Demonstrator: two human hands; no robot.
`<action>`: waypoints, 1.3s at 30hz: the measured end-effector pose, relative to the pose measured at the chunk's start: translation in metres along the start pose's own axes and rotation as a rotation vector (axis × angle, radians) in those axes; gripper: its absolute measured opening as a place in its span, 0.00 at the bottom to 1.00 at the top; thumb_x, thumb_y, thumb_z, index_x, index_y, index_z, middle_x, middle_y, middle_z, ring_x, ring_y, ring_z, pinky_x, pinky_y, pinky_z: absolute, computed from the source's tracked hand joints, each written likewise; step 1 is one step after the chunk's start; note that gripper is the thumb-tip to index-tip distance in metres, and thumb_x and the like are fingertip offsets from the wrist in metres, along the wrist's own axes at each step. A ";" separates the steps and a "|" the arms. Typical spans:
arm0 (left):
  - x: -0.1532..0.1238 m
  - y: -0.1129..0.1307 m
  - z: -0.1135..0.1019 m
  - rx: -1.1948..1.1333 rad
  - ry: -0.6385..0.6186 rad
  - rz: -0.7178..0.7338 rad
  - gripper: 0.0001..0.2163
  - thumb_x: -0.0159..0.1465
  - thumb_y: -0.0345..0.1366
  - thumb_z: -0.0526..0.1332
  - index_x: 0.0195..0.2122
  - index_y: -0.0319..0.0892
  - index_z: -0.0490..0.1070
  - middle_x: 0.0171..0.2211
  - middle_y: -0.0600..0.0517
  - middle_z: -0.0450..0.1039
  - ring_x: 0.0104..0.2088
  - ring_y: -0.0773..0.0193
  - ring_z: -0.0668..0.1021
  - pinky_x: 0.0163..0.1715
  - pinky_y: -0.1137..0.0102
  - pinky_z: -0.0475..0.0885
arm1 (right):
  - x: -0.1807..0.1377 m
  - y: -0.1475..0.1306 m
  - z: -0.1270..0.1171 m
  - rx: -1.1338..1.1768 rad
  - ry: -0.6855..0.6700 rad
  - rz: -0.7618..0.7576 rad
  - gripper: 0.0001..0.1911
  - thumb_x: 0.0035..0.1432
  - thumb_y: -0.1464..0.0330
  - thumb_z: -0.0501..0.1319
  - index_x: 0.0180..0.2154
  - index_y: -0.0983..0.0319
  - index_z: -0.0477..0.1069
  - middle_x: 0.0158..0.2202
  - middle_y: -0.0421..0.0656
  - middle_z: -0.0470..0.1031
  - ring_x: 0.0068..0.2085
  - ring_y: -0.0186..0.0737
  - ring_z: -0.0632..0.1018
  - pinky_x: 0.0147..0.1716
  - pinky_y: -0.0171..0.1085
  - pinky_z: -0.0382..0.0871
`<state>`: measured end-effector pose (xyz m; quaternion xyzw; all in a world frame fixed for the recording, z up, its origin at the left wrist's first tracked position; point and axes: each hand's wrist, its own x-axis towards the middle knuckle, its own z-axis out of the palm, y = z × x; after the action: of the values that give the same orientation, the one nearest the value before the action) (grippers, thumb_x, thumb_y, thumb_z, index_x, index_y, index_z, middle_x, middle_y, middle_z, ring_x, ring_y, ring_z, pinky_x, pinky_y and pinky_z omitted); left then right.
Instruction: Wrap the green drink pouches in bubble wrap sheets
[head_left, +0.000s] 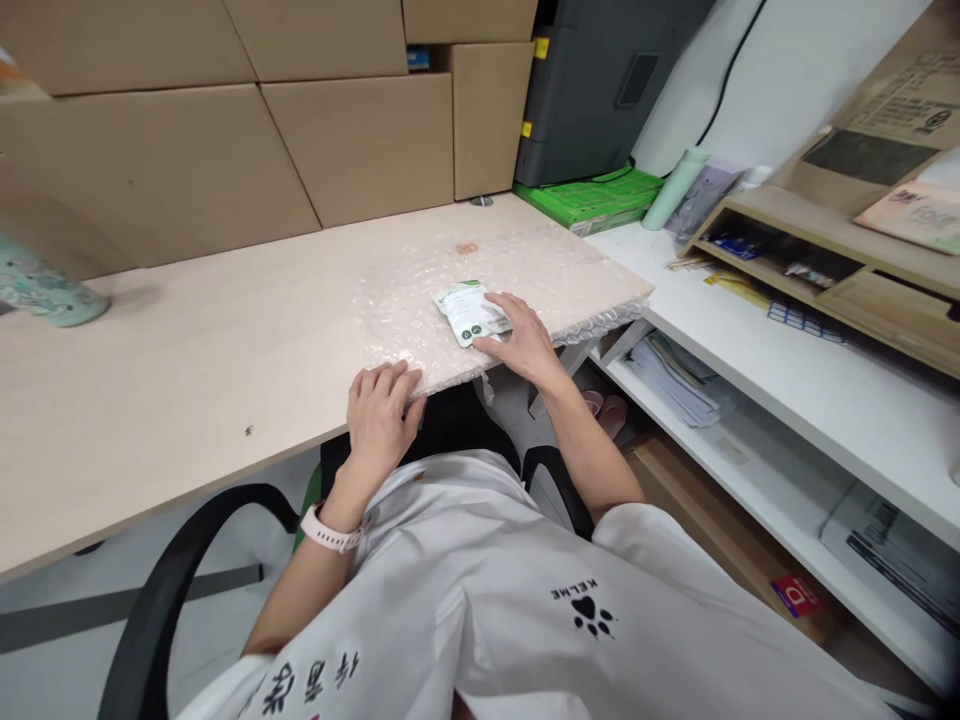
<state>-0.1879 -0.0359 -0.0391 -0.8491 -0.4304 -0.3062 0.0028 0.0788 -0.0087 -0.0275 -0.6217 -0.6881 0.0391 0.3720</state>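
Now seated: a person is sitting at a pale wooden desk point(187, 370).
Wrap: a clear bubble-wrap sheet point(420, 290) is lying on the desk's right end.
Packet: a small white-and-green flat packet point(469, 310) is lying on the sheet, near its front edge.
Right hand point(523, 342): is resting flat on the packet's near corner, fingers spread, not clasping.
Left hand point(381, 412): is curling onto the sheet's front edge; pinching or not, cannot tell.

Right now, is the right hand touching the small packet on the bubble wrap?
Touching. The head view shows the right hand lying on the packet, fingers along its right edge.
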 end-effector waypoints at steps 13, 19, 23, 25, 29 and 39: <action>0.001 -0.004 0.006 0.008 0.037 -0.012 0.12 0.65 0.38 0.60 0.49 0.49 0.71 0.53 0.46 0.74 0.56 0.45 0.73 0.60 0.47 0.64 | 0.039 0.012 0.029 0.342 -0.142 0.087 0.20 0.64 0.53 0.54 0.49 0.56 0.73 0.43 0.51 0.80 0.37 0.50 0.82 0.34 0.51 0.76; -0.001 -0.001 0.004 -0.025 0.040 -0.019 0.13 0.66 0.37 0.58 0.51 0.49 0.69 0.53 0.45 0.74 0.57 0.46 0.73 0.59 0.48 0.65 | 0.035 -0.028 0.017 0.442 -0.155 0.052 0.17 0.66 0.56 0.52 0.49 0.55 0.71 0.47 0.48 0.79 0.42 0.51 0.81 0.39 0.52 0.76; -0.003 0.000 0.000 -0.047 0.105 -0.087 0.15 0.65 0.37 0.60 0.52 0.44 0.66 0.54 0.40 0.71 0.56 0.46 0.73 0.54 0.51 0.71 | 0.030 -0.050 0.024 0.508 -0.184 0.034 0.14 0.65 0.59 0.54 0.50 0.54 0.71 0.49 0.46 0.79 0.44 0.50 0.80 0.41 0.52 0.76; -0.003 0.001 -0.002 -0.056 0.130 -0.108 0.15 0.63 0.37 0.62 0.50 0.44 0.66 0.56 0.38 0.68 0.56 0.45 0.72 0.52 0.51 0.72 | 0.029 -0.055 0.031 0.481 -0.225 0.030 0.14 0.66 0.60 0.54 0.48 0.54 0.73 0.48 0.45 0.79 0.43 0.49 0.80 0.40 0.52 0.76; -0.001 0.003 -0.004 -0.071 0.153 -0.070 0.14 0.62 0.35 0.63 0.49 0.46 0.65 0.52 0.41 0.70 0.54 0.46 0.73 0.53 0.50 0.71 | 0.028 -0.054 0.035 0.263 -0.193 -0.002 0.15 0.66 0.59 0.54 0.47 0.53 0.75 0.44 0.44 0.80 0.43 0.51 0.80 0.39 0.54 0.76; -0.004 -0.001 -0.004 -0.098 0.152 -0.119 0.15 0.61 0.34 0.63 0.48 0.45 0.62 0.55 0.37 0.65 0.57 0.44 0.70 0.54 0.48 0.70 | 0.029 -0.048 0.055 0.358 -0.235 -0.005 0.11 0.62 0.68 0.55 0.41 0.55 0.76 0.39 0.41 0.81 0.36 0.44 0.79 0.37 0.46 0.77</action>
<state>-0.1920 -0.0392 -0.0380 -0.7956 -0.4630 -0.3900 -0.0242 0.0101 0.0285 -0.0287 -0.5353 -0.7104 0.2318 0.3938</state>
